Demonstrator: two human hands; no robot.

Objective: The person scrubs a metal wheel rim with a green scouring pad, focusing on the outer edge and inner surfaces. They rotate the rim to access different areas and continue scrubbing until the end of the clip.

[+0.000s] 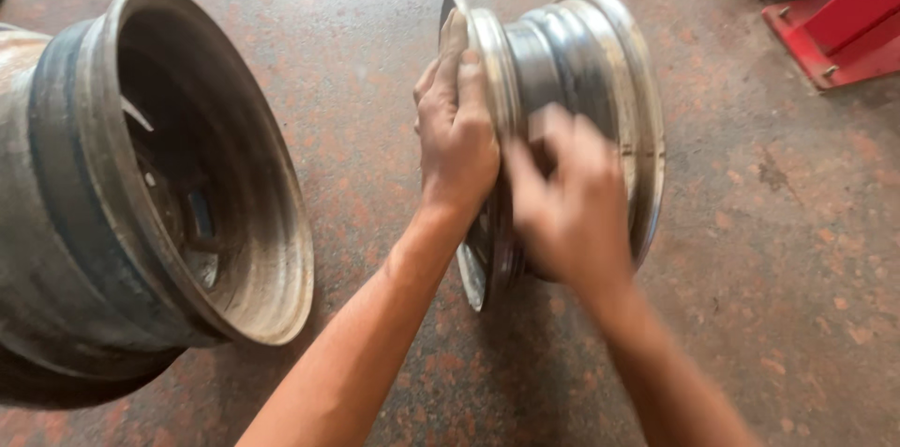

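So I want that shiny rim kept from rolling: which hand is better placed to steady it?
The left hand, I'd judge. It lies flat over the near flange of the shiny rim, fingers curled on its edge. The right hand is blurred against the barrel, so its grip is unclear.

Left hand raised, back to camera, fingers extended together, pointing away, thumb side hidden; forearm bare, running down and left from wrist; right hand motion-blurred, just right of left fingers, fingers loosely curled; grip unclear; forearm bare.
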